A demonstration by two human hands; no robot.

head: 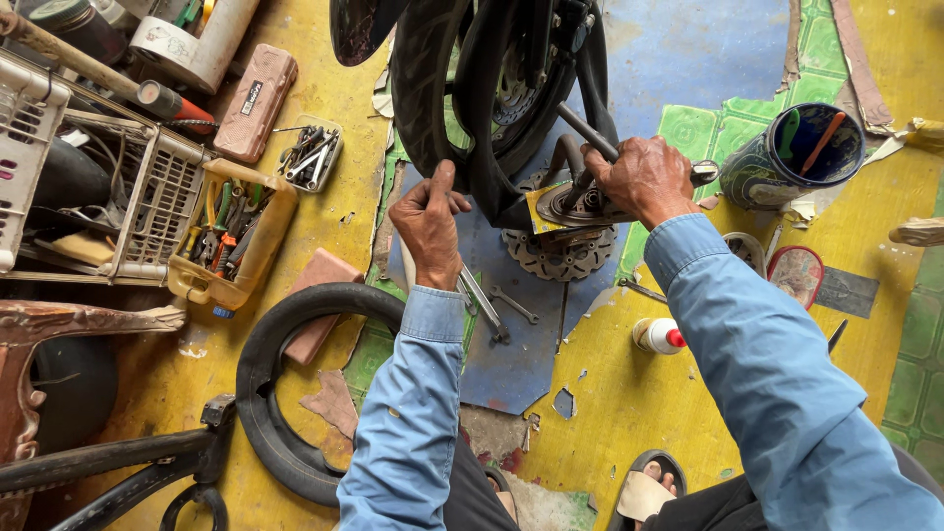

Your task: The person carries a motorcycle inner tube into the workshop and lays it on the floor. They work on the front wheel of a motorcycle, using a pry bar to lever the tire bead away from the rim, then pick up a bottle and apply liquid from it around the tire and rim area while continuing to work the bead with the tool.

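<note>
Both hands are closed at the motorcycle wheel [462, 108]: the left hand [430, 224] is clamped on the tyre's lower edge, while the right hand [641, 179] is wrapped around a dark tool handle [588, 133] slanting up-left toward the hub, right beside it

Bare blue floor [516, 369] between sleeves; wheel [442, 98] ahead (wrenches [497, 307] underneath).
</note>
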